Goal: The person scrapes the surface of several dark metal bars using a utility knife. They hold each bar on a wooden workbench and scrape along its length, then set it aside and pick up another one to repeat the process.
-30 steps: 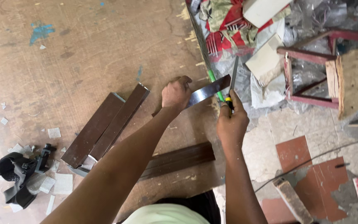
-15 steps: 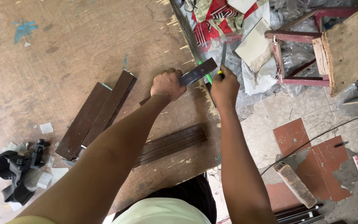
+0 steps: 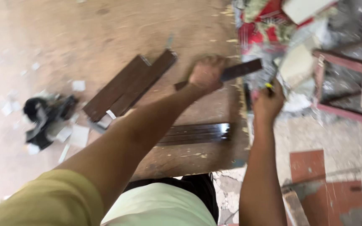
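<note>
A: Surroundings first. We see a worn wooden board (image 3: pixel 105 50) as work surface. Two dark brown strips (image 3: pixel 128 86) lie side by side, diagonal, left of ctr. A third dark strip (image 3: pixel 195 133) lies flat near the board's near edge, partly hidden behind our left forearm.

B: Noted. Black clump (image 3: pixel 47 119) w/ white paper scraps (image 3: pixel 78 86) sits far left, well apart from the hands. Right of the board: heap of red-and-white rubbish (image 3: pixel 273 29), a red frame (image 3: pixel 340 83), reddish tiles (image 3: pixel 311 165) on the floor.

A: Containers?

B: None we can make out; frame is blurred.

A: Hands. Left hand (image 3: pixel 206 75) is fisted, fingers clamped on a dark flat strip (image 3: pixel 241 70), held over the board's right edge, sticking out twd the rubbish.

B: Right hand (image 3: pixel 267 102) just beside the strip's free end, fingers closed round a thin tool w/ yellow bit (image 3: pixel 269 86). Tool type: cannot tell, too blurred.
</note>
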